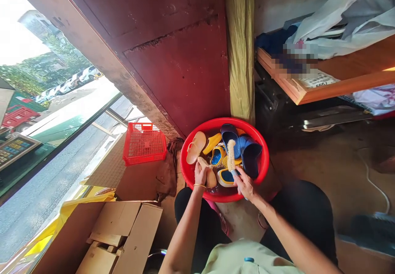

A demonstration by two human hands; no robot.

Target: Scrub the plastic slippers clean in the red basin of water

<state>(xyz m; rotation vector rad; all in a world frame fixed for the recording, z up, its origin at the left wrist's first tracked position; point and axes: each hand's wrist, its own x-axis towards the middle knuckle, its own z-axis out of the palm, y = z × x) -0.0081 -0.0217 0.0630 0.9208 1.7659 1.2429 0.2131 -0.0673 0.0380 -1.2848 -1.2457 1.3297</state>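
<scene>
Concrete floor [321, 171], red plastic basin [212, 121] at 12 o'clock, left hand [201, 174] curled around beige clog [210, 178], right hand [245, 184] closed on scrub brush [231, 155], clog at 9 o'clock from it

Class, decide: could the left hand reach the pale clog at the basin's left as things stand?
Probably yes: the left hand sits just below the pale clog, with nothing between, but it grips another shoe.

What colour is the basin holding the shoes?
The basin is red, best seen in the head view.

The label [317, 79] on the wooden shelf [354, 66] is illegible.
</scene>
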